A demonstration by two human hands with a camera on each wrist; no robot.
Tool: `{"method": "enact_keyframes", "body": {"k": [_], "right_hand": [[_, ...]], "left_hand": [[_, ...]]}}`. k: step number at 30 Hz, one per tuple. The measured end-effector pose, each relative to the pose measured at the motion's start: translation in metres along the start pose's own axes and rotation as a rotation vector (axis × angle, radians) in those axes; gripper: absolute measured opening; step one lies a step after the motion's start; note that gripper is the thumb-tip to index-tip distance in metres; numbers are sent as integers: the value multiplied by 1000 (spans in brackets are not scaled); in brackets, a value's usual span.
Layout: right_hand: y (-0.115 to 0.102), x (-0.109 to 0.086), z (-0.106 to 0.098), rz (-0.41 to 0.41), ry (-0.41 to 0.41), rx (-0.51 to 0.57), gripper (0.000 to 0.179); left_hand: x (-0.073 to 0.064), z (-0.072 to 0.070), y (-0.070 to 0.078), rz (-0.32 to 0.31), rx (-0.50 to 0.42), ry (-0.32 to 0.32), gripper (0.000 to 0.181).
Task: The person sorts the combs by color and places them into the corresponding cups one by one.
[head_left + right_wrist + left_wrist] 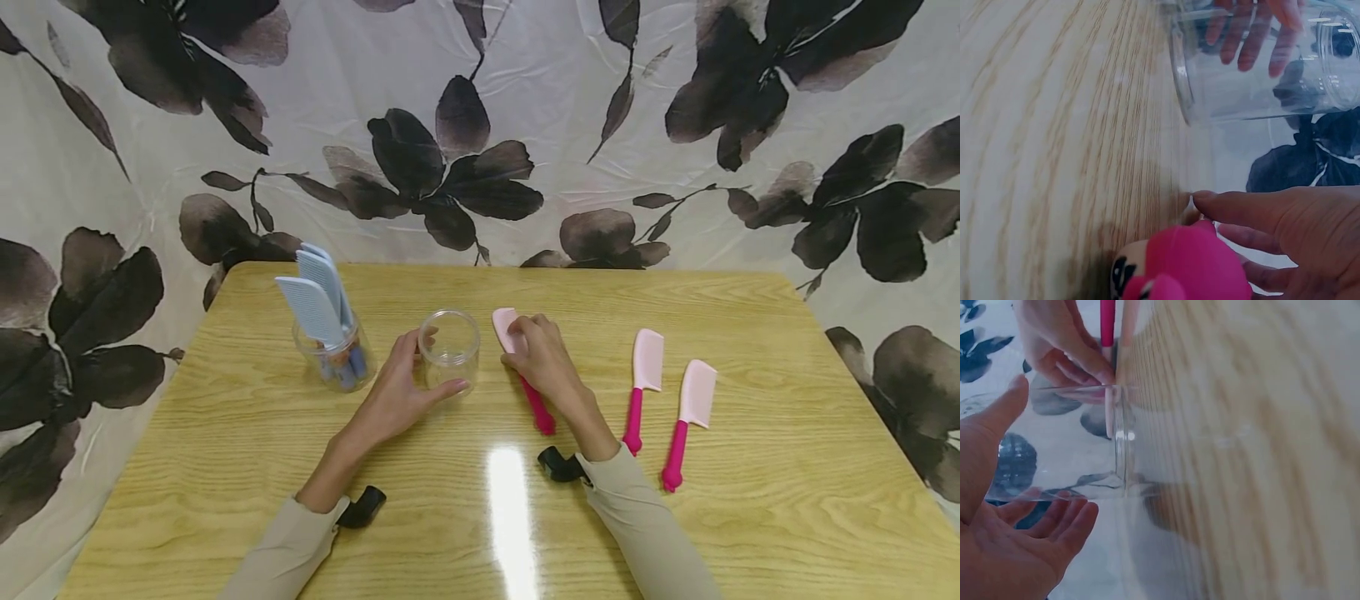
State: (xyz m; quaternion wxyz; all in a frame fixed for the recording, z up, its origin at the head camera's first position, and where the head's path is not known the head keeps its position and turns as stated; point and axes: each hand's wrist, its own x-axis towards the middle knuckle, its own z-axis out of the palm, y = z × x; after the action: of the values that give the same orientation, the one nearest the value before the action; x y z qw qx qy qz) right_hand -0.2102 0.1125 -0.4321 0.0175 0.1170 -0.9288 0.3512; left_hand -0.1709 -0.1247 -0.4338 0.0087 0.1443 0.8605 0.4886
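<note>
In the head view, my left hand holds a clear jar standing on the table. Its thumb runs along the near side, its fingers along the left and far side. Seen from the left wrist, thumb and fingers lie on opposite sides of the jar. To the right of the jar, my right hand pinches a pink comb at its pale head. The comb's bright pink handle lies toward me; its rounded end, with a printed animal face, fills the bottom of the right wrist view.
A second clear jar at the left holds several light blue combs, handles down. Two more pink combs lie at the right, one beside the right forearm, the other farther out. A floral cloth hangs behind the wooden table.
</note>
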Motion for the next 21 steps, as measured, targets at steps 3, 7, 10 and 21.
{"method": "enact_keyframes", "body": {"k": [3, 7, 10, 21], "right_hand": [[0, 1, -1, 4, 4, -21, 37], [0, 3, -1, -6, 16, -42, 36], [-1, 6, -2, -15, 24, -45, 30], [-4, 7, -13, 3, 60, 19, 15]], "left_hand": [[0, 0, 1, -2, -6, 0, 87], [0, 1, 1, -15, -15, -2, 86], [0, 1, 0, -20, -16, -4, 87], [0, 1, -2, 3, -47, -21, 86]]}}
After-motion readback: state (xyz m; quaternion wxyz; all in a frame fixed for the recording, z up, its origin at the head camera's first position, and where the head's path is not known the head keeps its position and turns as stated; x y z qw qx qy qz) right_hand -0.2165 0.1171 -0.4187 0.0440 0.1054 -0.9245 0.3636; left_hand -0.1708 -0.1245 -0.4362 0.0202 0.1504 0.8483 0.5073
